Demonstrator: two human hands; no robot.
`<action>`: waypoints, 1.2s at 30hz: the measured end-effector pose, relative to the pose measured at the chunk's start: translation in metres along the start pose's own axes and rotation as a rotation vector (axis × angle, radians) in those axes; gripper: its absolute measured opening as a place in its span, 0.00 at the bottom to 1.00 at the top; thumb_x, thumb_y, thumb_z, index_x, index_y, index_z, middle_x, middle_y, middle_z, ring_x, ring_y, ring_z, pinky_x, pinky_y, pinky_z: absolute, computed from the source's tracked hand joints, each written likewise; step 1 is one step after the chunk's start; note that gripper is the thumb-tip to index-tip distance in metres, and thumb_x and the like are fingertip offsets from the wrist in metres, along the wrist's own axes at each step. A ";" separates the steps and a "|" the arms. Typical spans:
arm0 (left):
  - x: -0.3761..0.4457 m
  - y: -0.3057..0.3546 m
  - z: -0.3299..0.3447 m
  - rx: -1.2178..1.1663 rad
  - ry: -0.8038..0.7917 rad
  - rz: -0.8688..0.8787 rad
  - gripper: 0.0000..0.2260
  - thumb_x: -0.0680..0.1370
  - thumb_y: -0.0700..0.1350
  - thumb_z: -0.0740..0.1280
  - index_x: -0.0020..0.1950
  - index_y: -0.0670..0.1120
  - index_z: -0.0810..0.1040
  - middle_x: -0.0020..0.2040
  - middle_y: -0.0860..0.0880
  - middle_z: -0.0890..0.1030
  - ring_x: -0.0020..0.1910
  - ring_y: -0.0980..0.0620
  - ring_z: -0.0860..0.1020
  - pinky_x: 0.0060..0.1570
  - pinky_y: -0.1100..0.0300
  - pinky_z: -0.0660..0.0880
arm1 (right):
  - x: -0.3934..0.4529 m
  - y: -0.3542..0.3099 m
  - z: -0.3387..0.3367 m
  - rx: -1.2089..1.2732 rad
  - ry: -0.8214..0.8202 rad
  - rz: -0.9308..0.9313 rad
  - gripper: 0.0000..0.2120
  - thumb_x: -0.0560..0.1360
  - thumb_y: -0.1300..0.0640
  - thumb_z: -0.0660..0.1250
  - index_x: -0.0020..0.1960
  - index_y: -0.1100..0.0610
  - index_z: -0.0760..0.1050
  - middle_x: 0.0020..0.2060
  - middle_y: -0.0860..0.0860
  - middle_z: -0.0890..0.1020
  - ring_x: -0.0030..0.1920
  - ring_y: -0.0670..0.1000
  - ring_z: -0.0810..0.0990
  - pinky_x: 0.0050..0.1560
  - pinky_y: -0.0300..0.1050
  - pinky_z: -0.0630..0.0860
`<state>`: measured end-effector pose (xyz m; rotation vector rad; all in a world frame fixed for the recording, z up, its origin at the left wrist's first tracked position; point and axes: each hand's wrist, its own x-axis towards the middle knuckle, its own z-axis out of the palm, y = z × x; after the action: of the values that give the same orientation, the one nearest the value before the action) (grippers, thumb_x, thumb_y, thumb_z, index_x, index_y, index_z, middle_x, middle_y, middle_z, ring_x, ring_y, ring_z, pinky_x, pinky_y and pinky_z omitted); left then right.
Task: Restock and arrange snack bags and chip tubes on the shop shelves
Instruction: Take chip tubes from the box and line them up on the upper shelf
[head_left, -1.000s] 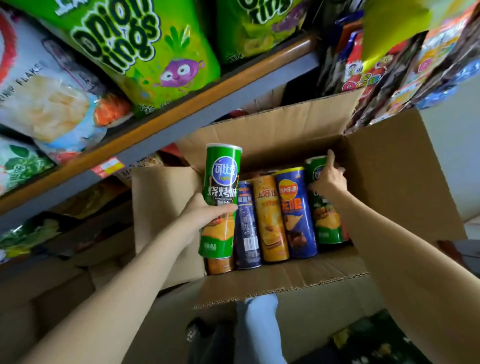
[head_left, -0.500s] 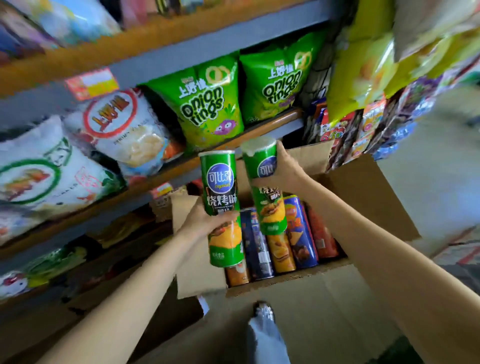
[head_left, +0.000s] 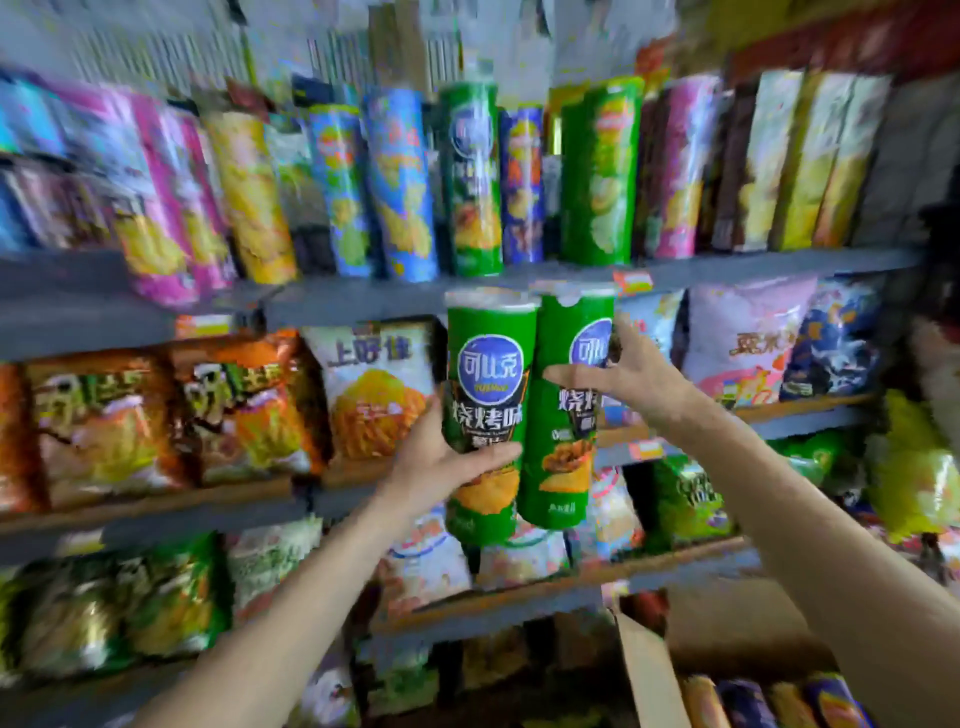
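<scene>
We see the shelves (head_left: 727, 267) filling the frame: blurred chip tubes (head_left: 400, 182) stand along the 12 o'clock tier, and snack bags (head_left: 234, 405) lie at 9 and 3 o'clock. A cardboard box (head_left: 649, 675) holding more tubes sits at 5 o'clock. At centre, our left hand (head_left: 441, 457) grips one green tube (head_left: 488, 415); our right hand (head_left: 628, 379) grips a second green tube (head_left: 563, 415), the two touching, upright, just below the tube tier.

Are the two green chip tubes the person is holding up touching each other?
Touching. The head view shows the left tube overlapping the right tube along their sides, with no gap visible between them.
</scene>
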<state>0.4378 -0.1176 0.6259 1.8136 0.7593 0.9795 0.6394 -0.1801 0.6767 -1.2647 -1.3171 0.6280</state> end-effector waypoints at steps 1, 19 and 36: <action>0.002 0.016 -0.018 -0.007 0.038 0.053 0.32 0.59 0.48 0.80 0.59 0.45 0.73 0.52 0.52 0.80 0.46 0.66 0.78 0.52 0.70 0.74 | 0.006 -0.024 0.011 0.031 0.012 -0.056 0.18 0.68 0.68 0.73 0.50 0.55 0.69 0.35 0.41 0.78 0.32 0.34 0.76 0.37 0.28 0.73; 0.063 0.062 -0.155 -0.067 0.643 0.270 0.34 0.59 0.51 0.79 0.61 0.48 0.71 0.55 0.50 0.80 0.53 0.49 0.78 0.53 0.55 0.74 | 0.110 -0.112 0.125 -0.179 0.059 -0.221 0.44 0.53 0.43 0.82 0.63 0.56 0.69 0.53 0.51 0.82 0.53 0.51 0.81 0.58 0.54 0.77; 0.114 0.074 -0.129 -0.094 0.472 0.271 0.27 0.59 0.55 0.78 0.53 0.56 0.70 0.46 0.62 0.77 0.48 0.55 0.77 0.52 0.56 0.73 | 0.143 -0.118 0.061 0.098 0.186 -0.181 0.32 0.61 0.53 0.79 0.61 0.57 0.70 0.51 0.55 0.82 0.45 0.53 0.83 0.48 0.50 0.81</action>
<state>0.3901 0.0009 0.7631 1.6466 0.7398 1.6303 0.5803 -0.0635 0.8217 -1.0835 -1.2153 0.4312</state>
